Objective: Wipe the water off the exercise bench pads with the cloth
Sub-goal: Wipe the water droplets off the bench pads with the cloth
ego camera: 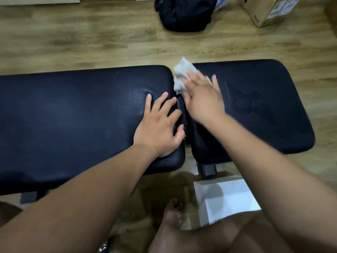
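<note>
Right hand (pixel 202 101), fingers (pixel 215 84) straight, presses cloth (pixel 182 71); short pad (pixel 264 110) runs rightward from your fingers; left hand (pixel 158 126) flat on long pad (pixel 73 115).

We've got a black backpack (pixel 184 13) sitting on the wood-look floor (pixel 82 39) up top, and a cardboard box (pixel 268 10) off to its right with labels on one side. Down low there's a white box (pixel 228 196) on the floor too.
</note>
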`<control>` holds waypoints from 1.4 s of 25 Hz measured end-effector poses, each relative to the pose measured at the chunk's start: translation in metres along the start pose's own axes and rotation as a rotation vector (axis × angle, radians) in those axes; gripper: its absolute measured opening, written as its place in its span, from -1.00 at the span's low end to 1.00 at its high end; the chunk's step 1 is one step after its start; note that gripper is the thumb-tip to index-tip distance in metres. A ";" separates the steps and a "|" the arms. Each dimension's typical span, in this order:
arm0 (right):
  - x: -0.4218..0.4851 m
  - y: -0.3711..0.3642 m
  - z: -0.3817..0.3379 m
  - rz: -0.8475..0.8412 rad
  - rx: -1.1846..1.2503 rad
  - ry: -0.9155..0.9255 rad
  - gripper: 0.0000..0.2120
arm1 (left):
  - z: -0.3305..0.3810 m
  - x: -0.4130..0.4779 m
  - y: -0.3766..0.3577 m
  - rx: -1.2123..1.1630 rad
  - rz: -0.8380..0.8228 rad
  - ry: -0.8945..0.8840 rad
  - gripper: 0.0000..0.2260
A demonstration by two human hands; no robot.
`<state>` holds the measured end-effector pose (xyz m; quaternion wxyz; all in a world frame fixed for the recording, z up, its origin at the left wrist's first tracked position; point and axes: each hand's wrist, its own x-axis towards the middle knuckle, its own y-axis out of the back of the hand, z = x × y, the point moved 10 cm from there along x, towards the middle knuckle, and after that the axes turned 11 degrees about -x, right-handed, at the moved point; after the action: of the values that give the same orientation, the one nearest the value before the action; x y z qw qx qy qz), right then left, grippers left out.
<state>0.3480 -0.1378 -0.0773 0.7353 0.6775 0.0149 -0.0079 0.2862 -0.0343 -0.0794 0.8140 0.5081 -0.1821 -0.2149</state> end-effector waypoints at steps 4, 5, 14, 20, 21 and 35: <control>-0.165 0.010 -0.002 -0.009 0.066 0.027 -0.57 | -0.005 0.001 0.001 0.023 0.037 0.008 -0.56; -0.178 0.007 0.000 -0.029 0.069 0.056 -0.56 | -0.005 0.001 0.001 0.030 0.032 0.003 -0.56; -0.133 -0.006 0.250 -0.112 -0.013 -0.773 -0.53 | -0.007 0.003 -0.001 0.051 0.002 0.014 -0.51; -0.151 -0.004 0.026 -0.053 0.073 -0.346 -0.46 | -0.002 0.002 -0.001 0.023 0.025 -0.004 -0.51; -0.155 -0.003 -0.008 -0.056 0.063 -0.217 -0.48 | -0.001 0.003 0.000 0.007 0.032 -0.010 -0.52; -0.153 0.005 0.152 -0.056 -0.060 -0.742 -0.61 | -0.003 0.002 0.003 -0.010 0.056 -0.016 -0.57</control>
<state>0.1971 -0.2903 -0.0546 0.7097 0.6062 -0.2336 -0.2726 0.2899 -0.0323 -0.0777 0.8206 0.4971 -0.2017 -0.1969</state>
